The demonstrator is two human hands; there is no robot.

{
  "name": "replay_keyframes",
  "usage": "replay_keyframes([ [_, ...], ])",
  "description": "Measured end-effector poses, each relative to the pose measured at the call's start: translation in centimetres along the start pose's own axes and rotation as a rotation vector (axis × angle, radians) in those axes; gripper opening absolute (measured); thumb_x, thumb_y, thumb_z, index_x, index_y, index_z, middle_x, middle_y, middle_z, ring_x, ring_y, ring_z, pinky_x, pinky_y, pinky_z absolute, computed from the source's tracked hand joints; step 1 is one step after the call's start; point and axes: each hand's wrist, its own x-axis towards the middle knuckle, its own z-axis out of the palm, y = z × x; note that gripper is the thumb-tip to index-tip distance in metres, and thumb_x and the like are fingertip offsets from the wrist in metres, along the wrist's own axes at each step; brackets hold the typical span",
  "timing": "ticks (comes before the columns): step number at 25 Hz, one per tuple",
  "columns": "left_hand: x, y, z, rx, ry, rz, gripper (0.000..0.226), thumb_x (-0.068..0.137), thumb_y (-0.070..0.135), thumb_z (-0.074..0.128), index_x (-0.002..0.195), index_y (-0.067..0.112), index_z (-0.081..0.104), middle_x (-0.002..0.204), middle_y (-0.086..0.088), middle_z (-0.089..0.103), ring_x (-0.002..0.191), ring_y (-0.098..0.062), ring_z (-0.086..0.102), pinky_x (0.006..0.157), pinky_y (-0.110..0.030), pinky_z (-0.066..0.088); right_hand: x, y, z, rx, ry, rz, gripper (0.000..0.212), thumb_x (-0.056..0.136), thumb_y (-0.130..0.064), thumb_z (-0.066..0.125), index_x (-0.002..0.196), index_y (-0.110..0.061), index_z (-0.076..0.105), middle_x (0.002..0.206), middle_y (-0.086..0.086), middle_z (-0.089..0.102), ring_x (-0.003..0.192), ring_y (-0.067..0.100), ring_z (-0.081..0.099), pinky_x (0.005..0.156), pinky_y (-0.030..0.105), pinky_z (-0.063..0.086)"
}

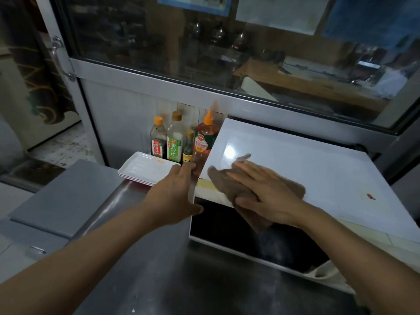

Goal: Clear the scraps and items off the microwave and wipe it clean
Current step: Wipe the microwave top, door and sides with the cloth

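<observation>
Nearest us, the steel table point(145, 264) carries the white microwave point(318, 178), its dark door facing us. Our left hand point(175, 196) braces the microwave's left front corner, fingers point(185, 169) straight and spread wide, holding nothing. Our right hand point(266, 189) lies flat on the brown cloth point(229, 185), fingers straight and pressing it onto the front left of the top, one end drooping over the door. A small red scrap point(370, 196) lies on the top, well to the right of the cloth. Beyond the left hand: stacked white trays point(141, 169), then four sauce bottles point(175, 142) against the wall.
</observation>
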Motion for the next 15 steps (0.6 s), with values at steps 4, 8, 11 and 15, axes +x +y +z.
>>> replay_keyframes([
  [4, 0.2, 0.0, -0.3, -0.009, 0.019, 0.017, 0.1, 0.064, 0.037, 0.083, 0.141, 0.023, 0.021, 0.14, -0.002, 0.036, 0.125, -0.02, 0.042, 0.099, -0.035, 0.041, 2.3, -3.3, 0.6, -0.105, 0.047, 0.095, 0.066, 0.091, -0.059, 0.033, 0.148, -0.04, 0.006, 0.159, -0.005, 0.002, 0.146, 0.015, -0.001, 0.119, 0.04, 0.001],
  [8, 0.7, 0.6, 0.1, 0.068, 0.05, 0.074, 0.095, 0.066, 0.041, 0.08, 0.141, 0.022, 0.025, 0.142, -0.002, 0.034, 0.129, -0.022, 0.034, 0.104, -0.038, 0.035, 0.7, -3.2, 0.8, -0.07, 0.077, 0.103, 0.059, 0.095, -0.053, 0.027, 0.149, -0.038, 0.006, 0.16, -0.007, 0.001, 0.146, 0.012, -0.004, 0.116, 0.034, -0.005],
  [11, 1.7, 2.1, 1.3, 0.131, 0.073, 0.187, 0.083, 0.074, 0.049, 0.071, 0.141, 0.025, 0.028, 0.147, 0.003, 0.031, 0.133, -0.021, 0.028, 0.109, -0.041, 0.029, -4.6, 2.1, 0.1, -0.033, 0.072, 0.277, 0.056, 0.097, -0.053, 0.022, 0.148, -0.039, 0.006, 0.16, -0.009, 0.003, 0.146, 0.009, 0.0, 0.116, 0.031, -0.001],
  [15, 2.9, 3.7, 3.0, 0.19, 0.056, 0.27, 0.062, 0.083, 0.052, 0.055, 0.137, 0.027, 0.036, 0.144, 0.005, 0.036, 0.13, -0.02, 0.03, 0.108, -0.04, 0.028, -7.7, 6.3, -1.0, -0.025, -0.025, 0.672, 0.055, 0.097, -0.052, 0.017, 0.149, -0.037, 0.007, 0.16, -0.006, 0.002, 0.146, 0.014, 0.002, 0.117, 0.039, 0.008],
])
